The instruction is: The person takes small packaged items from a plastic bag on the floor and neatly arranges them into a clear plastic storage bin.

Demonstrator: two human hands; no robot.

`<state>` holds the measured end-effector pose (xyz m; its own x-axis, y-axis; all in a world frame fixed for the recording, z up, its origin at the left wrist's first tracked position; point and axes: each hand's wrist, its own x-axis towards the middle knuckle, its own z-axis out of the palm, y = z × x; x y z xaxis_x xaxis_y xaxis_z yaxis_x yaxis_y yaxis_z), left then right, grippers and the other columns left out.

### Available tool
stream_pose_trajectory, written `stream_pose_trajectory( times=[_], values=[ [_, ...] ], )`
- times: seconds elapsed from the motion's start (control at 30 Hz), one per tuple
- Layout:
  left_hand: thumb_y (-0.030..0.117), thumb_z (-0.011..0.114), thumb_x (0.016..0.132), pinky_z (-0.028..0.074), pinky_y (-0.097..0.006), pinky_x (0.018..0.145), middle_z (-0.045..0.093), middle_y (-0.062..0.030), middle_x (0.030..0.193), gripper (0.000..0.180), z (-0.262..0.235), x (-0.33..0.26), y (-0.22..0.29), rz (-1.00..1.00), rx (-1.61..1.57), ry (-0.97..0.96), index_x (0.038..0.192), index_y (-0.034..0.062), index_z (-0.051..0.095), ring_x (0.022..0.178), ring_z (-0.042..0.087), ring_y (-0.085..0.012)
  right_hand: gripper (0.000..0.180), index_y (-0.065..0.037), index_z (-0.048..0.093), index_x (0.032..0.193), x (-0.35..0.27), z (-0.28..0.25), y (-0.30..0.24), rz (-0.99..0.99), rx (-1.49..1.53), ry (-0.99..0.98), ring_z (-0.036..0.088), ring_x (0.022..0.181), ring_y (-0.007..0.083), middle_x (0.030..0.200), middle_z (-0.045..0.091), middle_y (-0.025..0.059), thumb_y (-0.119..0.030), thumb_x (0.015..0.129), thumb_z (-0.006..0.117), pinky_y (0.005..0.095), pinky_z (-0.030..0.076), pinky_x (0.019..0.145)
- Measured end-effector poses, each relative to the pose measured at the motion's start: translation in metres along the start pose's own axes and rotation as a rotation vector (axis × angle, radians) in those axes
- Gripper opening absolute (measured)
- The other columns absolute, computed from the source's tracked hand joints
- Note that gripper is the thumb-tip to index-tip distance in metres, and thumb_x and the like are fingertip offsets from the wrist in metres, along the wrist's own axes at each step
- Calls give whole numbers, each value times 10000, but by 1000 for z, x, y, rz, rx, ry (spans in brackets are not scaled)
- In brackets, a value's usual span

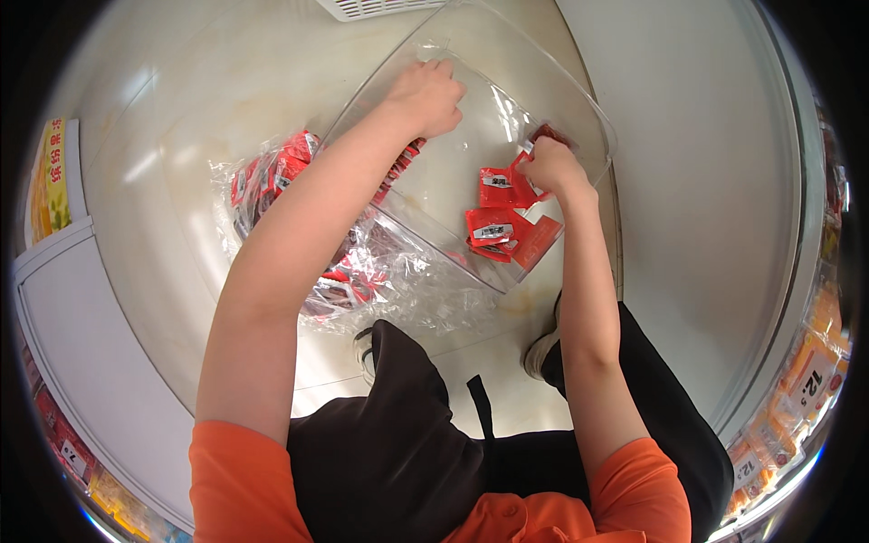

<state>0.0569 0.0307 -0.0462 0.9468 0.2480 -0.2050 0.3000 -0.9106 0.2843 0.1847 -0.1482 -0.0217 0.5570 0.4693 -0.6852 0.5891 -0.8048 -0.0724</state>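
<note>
A clear plastic bin stands slantwise on the floor in front of me. My left hand reaches into its far left part with fingers curled down; whatever they may hold is hidden. At the bin's right side, the fingers of my right hand are closed on a small red packet. Nearer to me, several more red packets lie loosely overlapped in the bin. A row of red packets stands along the bin's left wall, partly covered by my left forearm.
Left of the bin, a crumpled clear bag holding more red packets lies on the floor. A white basket shows at the far edge. White shelf units stand on the left and right. My shoes are close to the bin.
</note>
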Motion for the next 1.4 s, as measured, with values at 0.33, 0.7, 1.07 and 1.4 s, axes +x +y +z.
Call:
stream_pose_trajectory(
  times=[0.33, 0.7, 1.07, 1.4],
  values=[
    [307, 721, 663, 408, -396, 997, 531, -181, 1160, 750, -3, -4, -3, 25, -86, 92, 1315, 47, 458, 1141, 512, -325, 292, 24, 588, 1096, 35, 35, -62, -396, 814, 634, 682, 774, 227, 947, 688, 166, -2, 813, 655, 324, 558, 715],
    [296, 687, 653, 216, -471, 1147, 458, -178, 1273, 648, -5, -4, 0, 145, 146, 305, 1236, 78, 505, 1255, 404, -341, 278, 6, 662, 1038, 34, 45, -72, -653, 926, 678, 666, 827, 299, 966, 671, 171, 76, 795, 546, 356, 530, 750],
    [449, 635, 743, 135, -443, 1177, 572, -165, 1112, 580, -13, -4, 5, 70, 232, -9, 1187, 80, 581, 1177, 494, -280, 328, 34, 603, 1022, -4, 32, -11, 28, 73, 550, 626, 939, 426, 1021, 619, 219, -80, 721, 670, 429, 538, 805],
    [439, 646, 727, 189, -411, 1161, 551, -156, 1147, 622, -2, -7, -7, 78, 189, 42, 1183, 32, 529, 1196, 485, -267, 220, -8, 666, 857, 15, 14, -21, -83, -21, 515, 677, 849, 332, 852, 672, 180, -147, 692, 707, 422, 556, 691]
  ],
)
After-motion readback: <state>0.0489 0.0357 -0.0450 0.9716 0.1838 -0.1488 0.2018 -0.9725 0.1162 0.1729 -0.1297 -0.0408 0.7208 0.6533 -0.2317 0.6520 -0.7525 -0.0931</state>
